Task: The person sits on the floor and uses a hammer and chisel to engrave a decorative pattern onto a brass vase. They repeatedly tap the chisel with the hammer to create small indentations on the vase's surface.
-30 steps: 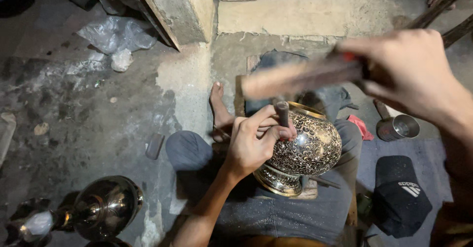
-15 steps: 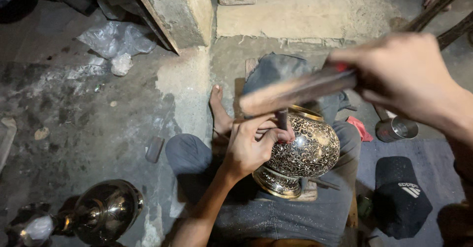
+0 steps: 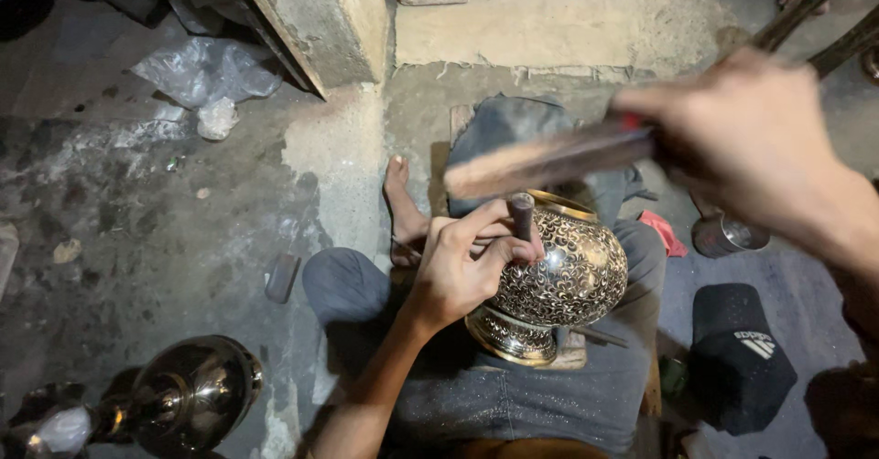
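An engraved brass vase [image 3: 563, 276] lies tilted on my lap, its foot toward me. My left hand [image 3: 462, 267] rests on the vase and grips a short metal chisel [image 3: 522, 215], tip against the patterned surface. My right hand [image 3: 746, 143] is raised above the vase at the right, closed on a wooden mallet [image 3: 549, 162] whose blurred head hangs just over the chisel's top. My bare foot [image 3: 403, 207] shows to the left of the vase.
A plain polished brass vessel [image 3: 188, 395] lies on the concrete floor at lower left. A steel cup [image 3: 723, 235] and a black cap [image 3: 742, 354] sit at right. A crumpled plastic bag [image 3: 206, 75] and a concrete block [image 3: 316, 15] lie farther off.
The mallet in my right hand has swung slightly, its head staying above the chisel. My left hand keeps the chisel on the vase in about the same spot.
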